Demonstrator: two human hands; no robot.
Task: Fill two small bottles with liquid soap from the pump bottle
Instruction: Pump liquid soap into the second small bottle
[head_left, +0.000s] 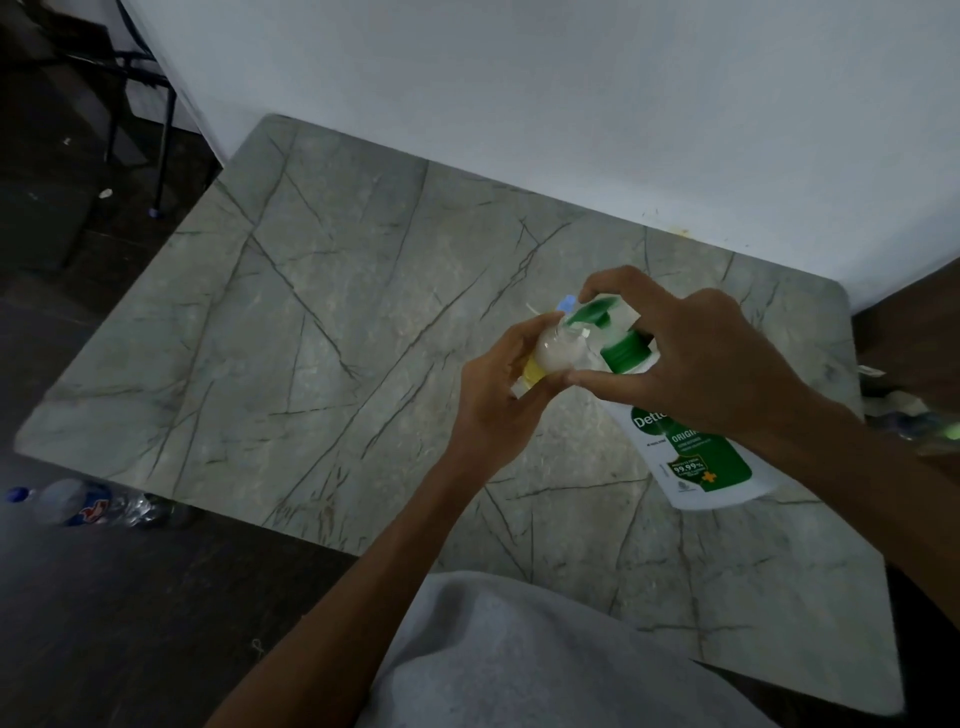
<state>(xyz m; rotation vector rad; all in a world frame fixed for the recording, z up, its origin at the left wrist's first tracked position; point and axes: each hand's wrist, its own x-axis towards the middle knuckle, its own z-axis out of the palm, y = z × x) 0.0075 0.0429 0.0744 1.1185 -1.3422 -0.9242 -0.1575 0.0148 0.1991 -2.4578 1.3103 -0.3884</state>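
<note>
The filling is under way but not finished, as far as can be judged. The left hand (498, 395) has its fingers curled round a small bottle (551, 354) and holds it tilted above the surface (311, 338), with its mouth right at the spout of the green pump head (592, 310). The right hand (717, 364) is arched over the pump bottle (696, 457). Its forefinger rests on top of the pump head, its thumb reaches under towards the small bottle, and the other fingers curl beside the green collar. The pump bottle stands on the surface just right of the small one, leaning a little under the hand. The small bottle looks cloudy white near the top and yellowish lower down, so it seems to hold some soap already, though how full it is cannot be told. The second small bottle is not plainly in view. A pale blue shape (569, 300) behind the fingers may belong to it, but it is too blurred to say. So at least this bottle needs topping up and capping, and whether the other is already filled or yet to be done cannot be judged.
</note>
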